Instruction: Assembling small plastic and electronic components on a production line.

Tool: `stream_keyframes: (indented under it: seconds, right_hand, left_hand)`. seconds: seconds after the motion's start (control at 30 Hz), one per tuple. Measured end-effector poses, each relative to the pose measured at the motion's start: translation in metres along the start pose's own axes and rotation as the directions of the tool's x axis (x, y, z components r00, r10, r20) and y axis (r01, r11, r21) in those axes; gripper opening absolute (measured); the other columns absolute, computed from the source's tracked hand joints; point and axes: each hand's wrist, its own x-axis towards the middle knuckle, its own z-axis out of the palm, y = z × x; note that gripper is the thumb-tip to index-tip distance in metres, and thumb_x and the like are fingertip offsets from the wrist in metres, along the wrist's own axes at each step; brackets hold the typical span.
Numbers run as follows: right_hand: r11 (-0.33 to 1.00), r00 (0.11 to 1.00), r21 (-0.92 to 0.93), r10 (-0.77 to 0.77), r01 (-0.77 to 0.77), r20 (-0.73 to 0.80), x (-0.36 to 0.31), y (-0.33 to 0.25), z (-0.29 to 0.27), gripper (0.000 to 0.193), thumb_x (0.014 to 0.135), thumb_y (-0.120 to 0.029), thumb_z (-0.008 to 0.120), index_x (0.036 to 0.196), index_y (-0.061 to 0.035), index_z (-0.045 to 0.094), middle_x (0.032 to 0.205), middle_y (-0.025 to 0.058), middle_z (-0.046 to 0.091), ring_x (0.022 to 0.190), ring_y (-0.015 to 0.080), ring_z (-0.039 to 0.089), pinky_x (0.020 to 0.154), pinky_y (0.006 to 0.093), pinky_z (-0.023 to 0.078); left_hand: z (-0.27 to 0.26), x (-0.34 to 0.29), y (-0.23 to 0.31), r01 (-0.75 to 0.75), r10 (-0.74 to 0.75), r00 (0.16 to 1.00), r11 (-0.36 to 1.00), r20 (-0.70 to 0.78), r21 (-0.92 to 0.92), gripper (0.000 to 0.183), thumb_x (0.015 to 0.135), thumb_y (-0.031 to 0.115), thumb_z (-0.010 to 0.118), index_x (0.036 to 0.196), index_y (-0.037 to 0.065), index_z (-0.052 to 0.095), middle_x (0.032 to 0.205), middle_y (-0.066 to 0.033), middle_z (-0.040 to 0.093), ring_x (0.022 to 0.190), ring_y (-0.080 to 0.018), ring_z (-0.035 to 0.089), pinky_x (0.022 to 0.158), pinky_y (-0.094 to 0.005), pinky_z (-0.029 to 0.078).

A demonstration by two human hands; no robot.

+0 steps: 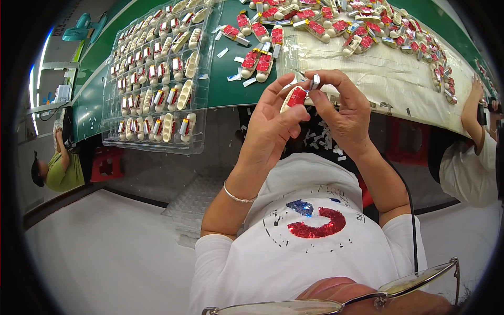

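My left hand [274, 123] is closed round a cream plastic shell with a red circuit board [297, 96] in it. Held up at the table's near edge, the shell tilts toward my right hand [344, 107]. That hand pinches a small silver piece [315, 81] between thumb and forefinger, just above the board's upper end. It looks like a small battery cell, perhaps joined to the board, but my fingers partly hide the join. Beyond my hands, several similar red-board shells [264, 63] lie on the green table [231, 94] among small white strips [249, 82].
A clear plastic tray [199, 116] of cream shells stands at the left, overhanging the table edge. A large pile of red-board shells [370, 23] covers the far right, on a pale taped sheet [336, 60]. White scraps [323, 137] lie below the edge. Other people sit at both sides.
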Motion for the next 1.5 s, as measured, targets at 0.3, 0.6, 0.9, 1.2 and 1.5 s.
stream_keyframes:
  seconds: [0.3, 0.6, 0.9, 1.2, 1.5]
  right_hand:
    - [0.949, 0.976, -0.250, -0.159, 0.192, 0.148, 0.009, -0.005, -0.009, 0.021, 0.080, -0.002, 0.069, 0.101, -0.0014, 0.068, 0.093, 0.0105, 0.067, 0.085, 0.0204, 0.065, 0.075, 0.0295, 0.052]
    - [0.827, 0.941, -0.462, -0.219, 0.319, 0.257, 0.012, -0.012, -0.008, 0.022, 0.079, -0.007, 0.070, 0.101, -0.0067, 0.070, 0.088, 0.0060, 0.065, 0.081, 0.0221, 0.061, 0.069, 0.0334, 0.050]
    - [0.703, 0.868, -0.511, -0.366, 0.494, 0.335, 0.012, -0.003, -0.012, 0.039, 0.072, -0.005, 0.070, 0.111, -0.0105, 0.068, 0.087, 0.0038, 0.064, 0.078, 0.0220, 0.059, 0.067, 0.0336, 0.049]
    - [0.707, 0.903, -0.570, -0.253, 0.418, 0.348, 0.002, -0.016, -0.011, 0.040, 0.070, -0.006, 0.071, 0.109, -0.0116, 0.068, 0.084, 0.0020, 0.062, 0.077, 0.0203, 0.057, 0.066, 0.0318, 0.047]
    - [0.985, 0.974, -0.171, 0.048, -0.010, 0.221, -0.001, 0.001, -0.006, 0.036, 0.081, -0.013, 0.072, 0.116, -0.0065, 0.065, 0.101, 0.0073, 0.063, 0.092, 0.0192, 0.061, 0.078, 0.0314, 0.049]
  left_hand:
    - [-0.010, -0.004, -0.002, -0.174, 0.215, 0.972, 0.931, -0.096, 0.321, 0.033, 0.090, 0.005, 0.063, 0.122, -0.002, 0.056, 0.102, -0.0108, 0.067, 0.091, -0.0165, 0.067, 0.079, -0.0260, 0.057]
    - [-0.014, -0.005, -0.004, -0.320, 0.388, 0.918, 0.852, -0.088, 0.414, 0.032, 0.090, 0.013, 0.066, 0.117, -0.002, 0.060, 0.103, -0.0090, 0.067, 0.090, -0.0111, 0.065, 0.080, -0.0242, 0.055]
    - [-0.007, -0.009, 0.006, -0.295, 0.357, 0.933, 0.836, -0.050, 0.462, 0.032, 0.089, 0.006, 0.066, 0.118, -0.005, 0.060, 0.112, -0.0117, 0.066, 0.097, -0.0112, 0.063, 0.085, -0.0229, 0.053]
    - [-0.001, -0.015, 0.005, -0.281, 0.354, 0.934, 0.804, -0.043, 0.524, 0.030, 0.087, 0.000, 0.067, 0.116, -0.005, 0.062, 0.109, -0.0112, 0.066, 0.093, -0.0094, 0.063, 0.083, -0.0206, 0.052]
    - [-0.007, 0.000, 0.001, -0.320, 0.385, 0.918, 0.860, -0.092, 0.398, 0.018, 0.086, 0.001, 0.066, 0.103, -0.001, 0.063, 0.112, -0.0176, 0.066, 0.090, -0.0091, 0.063, 0.078, -0.0205, 0.051]
